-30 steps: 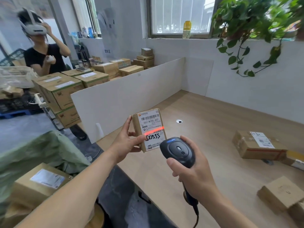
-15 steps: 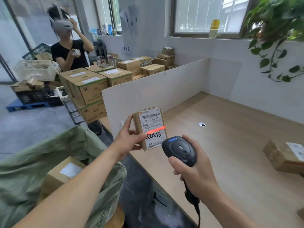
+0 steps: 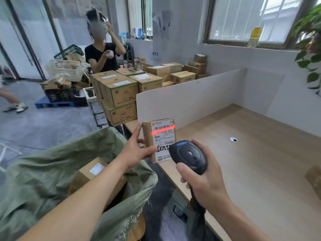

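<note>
**Red scan line on a small parcel, held up beside the table**

At the left a green sack [image 3: 52,171] stands open, and a brown box [image 3: 93,173] with a white sticker lies inside it. Behind it, far in the room, a person [image 3: 102,54] in a black shirt stands by stacked cartons [image 3: 121,91].

The left hand [image 3: 137,150] holds the small parcel [image 3: 156,136] upright in the air, over the near edge of the wooden table [image 3: 260,171]. Its thumb presses on the front and its forefinger lies along the left side, so the hand is clamped on the parcel. The white label [image 3: 164,136] faces the viewer, and a red line [image 3: 162,129] of light crosses its upper barcode.

Just right of the parcel, the black scanner [image 3: 188,154] covers the lower corner of the label. The right hand [image 3: 203,183] is wrapped around the handle of the scanner, with the thumb on the left side of its head.

Further right on the table there is a round cable hole [image 3: 233,139], and another cardboard parcel [image 3: 314,180] lies at the right border
</note>
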`<state>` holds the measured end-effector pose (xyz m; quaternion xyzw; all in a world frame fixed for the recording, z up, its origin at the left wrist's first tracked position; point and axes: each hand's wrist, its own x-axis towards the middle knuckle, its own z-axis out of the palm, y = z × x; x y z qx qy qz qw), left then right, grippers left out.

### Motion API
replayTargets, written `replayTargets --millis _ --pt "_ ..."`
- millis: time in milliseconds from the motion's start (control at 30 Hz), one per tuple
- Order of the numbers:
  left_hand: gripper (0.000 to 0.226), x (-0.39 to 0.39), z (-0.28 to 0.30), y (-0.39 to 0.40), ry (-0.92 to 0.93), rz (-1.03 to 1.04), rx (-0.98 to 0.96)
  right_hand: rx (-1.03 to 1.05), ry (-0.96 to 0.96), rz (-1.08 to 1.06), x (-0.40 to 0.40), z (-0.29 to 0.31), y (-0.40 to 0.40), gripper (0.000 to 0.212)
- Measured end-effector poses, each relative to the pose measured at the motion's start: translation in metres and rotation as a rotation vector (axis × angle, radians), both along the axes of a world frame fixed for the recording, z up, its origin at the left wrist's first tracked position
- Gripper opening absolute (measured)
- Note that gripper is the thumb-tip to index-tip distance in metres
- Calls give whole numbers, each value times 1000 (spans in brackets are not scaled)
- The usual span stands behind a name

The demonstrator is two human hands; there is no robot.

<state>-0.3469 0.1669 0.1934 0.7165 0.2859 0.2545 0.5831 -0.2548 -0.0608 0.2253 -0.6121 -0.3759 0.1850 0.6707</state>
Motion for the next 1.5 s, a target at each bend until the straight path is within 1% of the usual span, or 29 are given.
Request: replayTargets --millis 267,367,500,633,733,933,1067,1200,1233,1333,1400,1500 --pt "111 -38 0 5 -16 79 5 27 49 19 -28 -5 15 65" --pt "115 -52 0 8 -10 111 10 21 73 36 -36 -8 19 68" --pt "120 -69 0 9 7 170 32 26 72 57 -43 -7 22 67" --pt "126 -80 3 1 19 222 55 37 72 100 -45 -5 21 73" --pt "122 -87 6 -6 22 240 67 47 75 144 -45 -2 17 72" --pt "117 -99 14 -22 23 311 66 28 56 216 -38 -1 4 82" --pt "114 -106 14 -37 -5 364 40 22 47 284 -33 1 -3 81" --pt "118 -121 10 -47 3 452 12 -2 59 375 -31 -3 -7 85" --pt "118 -127 8 -49 13 481 8 -6 60 399 -32 -4 -7 85" --pt "110 -150 3 -53 13 571 -20 -11 79 457 -37 -10 -4 79" --pt "111 -169 -3 -50 41 610 -33 -25 89 484 -43 -13 2 74" --pt "110 -193 -14 -40 125 640 -43 -68 87 528 -51 -17 12 73"
